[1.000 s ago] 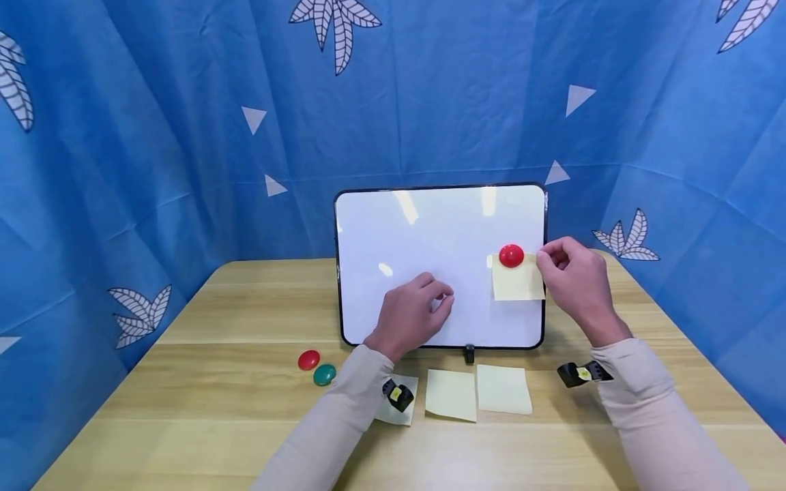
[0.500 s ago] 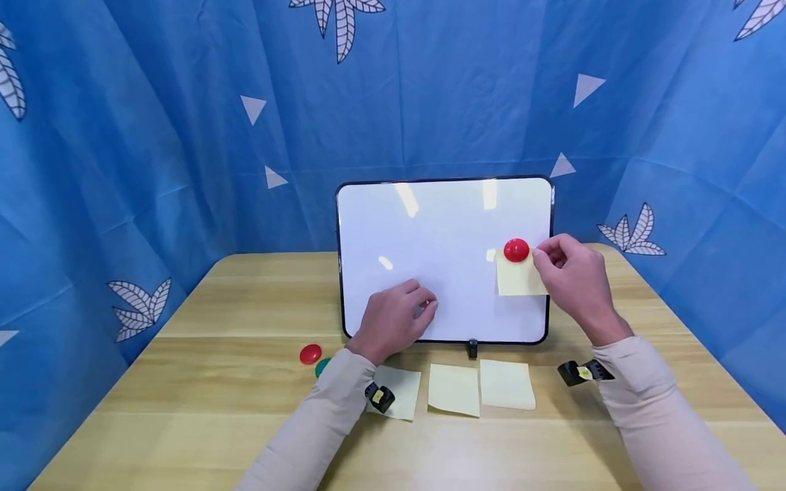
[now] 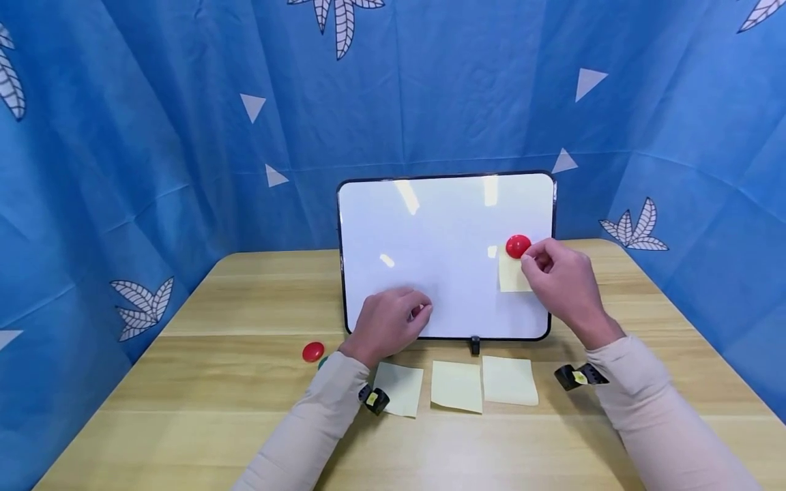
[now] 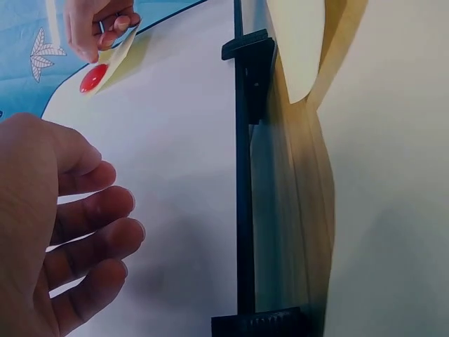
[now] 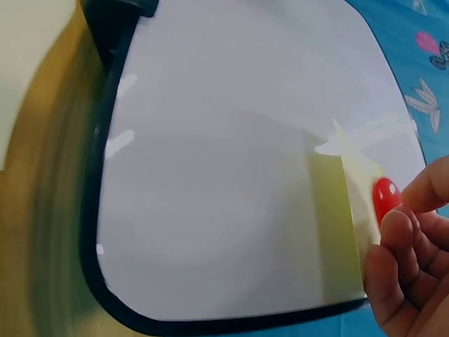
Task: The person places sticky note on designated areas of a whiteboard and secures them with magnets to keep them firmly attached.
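A pale yellow sticky note (image 3: 511,275) hangs on the whiteboard (image 3: 448,218) under a round red magnet (image 3: 518,246). My right hand (image 3: 568,283) is over the note's right part, thumb and index tips together beside the magnet (image 5: 384,195). Whether they pinch the magnet or the note's edge is hard to tell. In the right wrist view the note (image 5: 359,189) stands partly off the board. In front of the board's lower left part is my left hand (image 3: 388,320); its fingers (image 4: 105,239) are loosely bent and hold nothing.
Three sticky notes (image 3: 456,387) lie in a row before the board; the left wrist partly covers one. Left of them is a red magnet (image 3: 313,352), with a green magnet (image 3: 322,362) mostly behind the left sleeve. A black foot (image 3: 475,346) supports the board. Blue cloth surrounds the table.
My right hand has slid left across the note, closer to the magnet. My left hand has drawn left and slightly down, its sleeve covering more of the green magnet. The view has shifted slightly.
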A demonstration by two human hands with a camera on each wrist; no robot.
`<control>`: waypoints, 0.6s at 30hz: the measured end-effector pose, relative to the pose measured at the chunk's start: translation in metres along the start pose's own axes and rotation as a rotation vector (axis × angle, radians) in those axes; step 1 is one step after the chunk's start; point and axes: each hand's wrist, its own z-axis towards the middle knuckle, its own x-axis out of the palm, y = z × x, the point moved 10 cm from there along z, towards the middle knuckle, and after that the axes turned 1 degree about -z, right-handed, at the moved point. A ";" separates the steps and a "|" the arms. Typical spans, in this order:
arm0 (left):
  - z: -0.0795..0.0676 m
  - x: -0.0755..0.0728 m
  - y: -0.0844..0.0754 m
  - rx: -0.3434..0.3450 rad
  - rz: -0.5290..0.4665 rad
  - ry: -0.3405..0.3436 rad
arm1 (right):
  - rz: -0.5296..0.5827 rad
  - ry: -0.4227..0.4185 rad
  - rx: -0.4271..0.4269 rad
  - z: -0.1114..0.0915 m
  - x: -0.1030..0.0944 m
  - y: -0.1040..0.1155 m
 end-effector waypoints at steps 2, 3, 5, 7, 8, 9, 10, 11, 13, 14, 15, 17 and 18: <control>-0.002 0.002 0.001 -0.002 0.000 0.014 | -0.004 0.018 -0.022 -0.004 0.005 0.004; -0.004 0.003 0.001 -0.003 0.001 0.021 | -0.004 0.031 -0.034 -0.007 0.008 0.006; -0.006 0.004 0.001 -0.009 -0.001 0.029 | -0.007 0.055 -0.059 -0.012 0.014 0.009; -0.008 0.005 0.002 -0.011 -0.001 0.031 | -0.009 0.067 -0.076 -0.018 0.017 0.011; -0.009 0.005 0.002 -0.011 -0.002 0.031 | -0.009 0.068 -0.081 -0.020 0.017 0.012; -0.009 0.005 0.002 -0.009 -0.002 0.032 | -0.009 0.069 -0.085 -0.022 0.017 0.012; -0.010 0.005 0.001 -0.008 -0.002 0.033 | -0.008 0.072 -0.085 -0.025 0.017 0.012; -0.011 0.006 0.001 -0.008 -0.003 0.037 | -0.007 0.078 -0.084 -0.027 0.018 0.011; -0.012 0.006 0.001 -0.013 -0.006 0.046 | -0.003 0.098 -0.086 -0.032 0.020 0.010; -0.013 0.006 0.002 -0.018 -0.009 0.050 | -0.002 0.113 -0.089 -0.035 0.021 0.010; -0.014 0.005 0.002 -0.023 -0.012 0.053 | 0.000 0.128 -0.093 -0.037 0.023 0.010; -0.017 0.004 0.004 -0.037 -0.019 0.057 | 0.005 0.151 -0.106 -0.041 0.026 0.012; -0.018 0.003 0.005 -0.044 -0.021 0.058 | 0.005 0.163 -0.112 -0.042 0.027 0.013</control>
